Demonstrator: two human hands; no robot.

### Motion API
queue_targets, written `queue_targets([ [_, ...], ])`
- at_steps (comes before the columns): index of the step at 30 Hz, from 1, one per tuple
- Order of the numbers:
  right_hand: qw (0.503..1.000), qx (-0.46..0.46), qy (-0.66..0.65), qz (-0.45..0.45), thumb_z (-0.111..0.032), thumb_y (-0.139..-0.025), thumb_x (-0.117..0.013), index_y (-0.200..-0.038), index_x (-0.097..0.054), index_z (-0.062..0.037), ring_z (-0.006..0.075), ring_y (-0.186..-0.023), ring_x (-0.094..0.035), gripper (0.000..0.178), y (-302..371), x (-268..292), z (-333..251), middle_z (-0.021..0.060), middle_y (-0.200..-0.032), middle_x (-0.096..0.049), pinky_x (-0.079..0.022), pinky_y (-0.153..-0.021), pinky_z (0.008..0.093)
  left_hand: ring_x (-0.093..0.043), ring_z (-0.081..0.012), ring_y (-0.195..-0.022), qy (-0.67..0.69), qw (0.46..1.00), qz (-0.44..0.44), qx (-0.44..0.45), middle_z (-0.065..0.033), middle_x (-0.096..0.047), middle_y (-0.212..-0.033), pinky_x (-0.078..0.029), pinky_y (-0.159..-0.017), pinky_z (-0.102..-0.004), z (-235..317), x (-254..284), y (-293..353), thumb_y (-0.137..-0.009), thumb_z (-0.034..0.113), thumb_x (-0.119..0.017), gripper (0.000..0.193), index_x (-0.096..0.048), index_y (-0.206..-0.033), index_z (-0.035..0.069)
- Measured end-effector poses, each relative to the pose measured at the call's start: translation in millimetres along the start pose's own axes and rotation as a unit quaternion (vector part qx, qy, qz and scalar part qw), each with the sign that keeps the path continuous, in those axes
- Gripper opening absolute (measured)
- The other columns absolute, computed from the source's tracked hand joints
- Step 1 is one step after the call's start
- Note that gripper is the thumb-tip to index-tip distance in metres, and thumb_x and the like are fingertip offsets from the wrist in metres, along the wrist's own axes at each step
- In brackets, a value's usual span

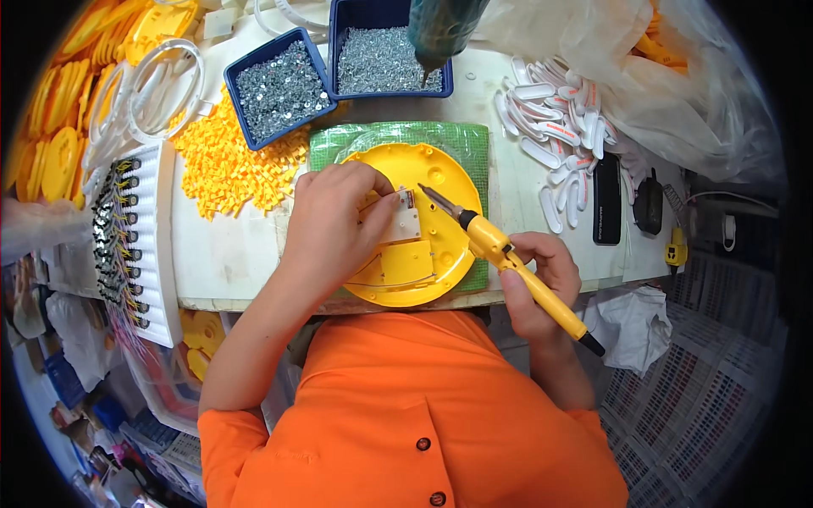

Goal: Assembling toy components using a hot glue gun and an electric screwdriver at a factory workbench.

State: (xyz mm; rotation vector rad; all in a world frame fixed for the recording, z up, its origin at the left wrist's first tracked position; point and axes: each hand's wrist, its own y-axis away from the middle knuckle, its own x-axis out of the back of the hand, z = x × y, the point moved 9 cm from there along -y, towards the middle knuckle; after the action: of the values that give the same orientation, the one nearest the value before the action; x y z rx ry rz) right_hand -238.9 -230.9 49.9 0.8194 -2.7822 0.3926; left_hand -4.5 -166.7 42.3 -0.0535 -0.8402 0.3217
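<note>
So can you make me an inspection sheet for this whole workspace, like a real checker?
Surface: white tabletop with a green mat.
Job's things: round yellow shell on the mat; white plate on the shell.
Clutter: blue bins of small metal parts, loose yellow pieces, white curved parts.
Hands: left hand at the white plate, grip unclear; right hand holds a yellow tool, pointed tip toward the plate.
Cables: thin coloured wires at the left.
Surroundings: grey crates lower right, clear plastic sheeting upper right.
</note>
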Motion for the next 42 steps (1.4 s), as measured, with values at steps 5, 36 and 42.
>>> queue_targets([
  [5,0.999,-0.020,-0.003,-0.042,-0.005,-0.082,-0.067,-0.115,-0.060,0.0055,0.0123,-0.089,-0.057,0.035,5,-8,2,0.0092,-0.102,-0.064,-0.048,-0.084,0.0272,-0.065,-0.0308,-0.079,-0.015,1.000,0.014,0.009,-0.0099,-0.069,-0.082,-0.046,-0.076,-0.0415,-2,1,2,-0.085,0.011,-0.074,0.011,-0.065,-0.084,0.004],
  [36,0.999,0.018,0.010,-0.025,-0.005,-0.083,-0.068,-0.115,-0.061,0.0043,0.0135,-0.082,-0.059,0.034,3,-6,-9,0.0094,-0.096,-0.065,-0.050,-0.079,0.0274,-0.065,-0.0252,-0.085,-0.024,1.000,0.014,0.008,-0.0044,-0.067,-0.082,-0.040,-0.080,-0.0420,-3,-3,3,-0.087,0.018,-0.074,0.013,-0.066,-0.084,0.009],
  [42,0.999,-0.041,-0.024,-0.005,-0.012,-0.088,-0.063,-0.119,-0.057,0.0057,0.0131,-0.085,-0.059,0.036,3,3,-2,0.0090,-0.100,-0.060,-0.050,-0.080,0.0265,-0.064,-0.0254,-0.084,-0.027,0.999,0.018,0.008,-0.0042,-0.067,-0.081,-0.039,-0.079,-0.0419,-2,-2,3,-0.087,0.018,-0.074,0.014,-0.065,-0.083,0.008],
])
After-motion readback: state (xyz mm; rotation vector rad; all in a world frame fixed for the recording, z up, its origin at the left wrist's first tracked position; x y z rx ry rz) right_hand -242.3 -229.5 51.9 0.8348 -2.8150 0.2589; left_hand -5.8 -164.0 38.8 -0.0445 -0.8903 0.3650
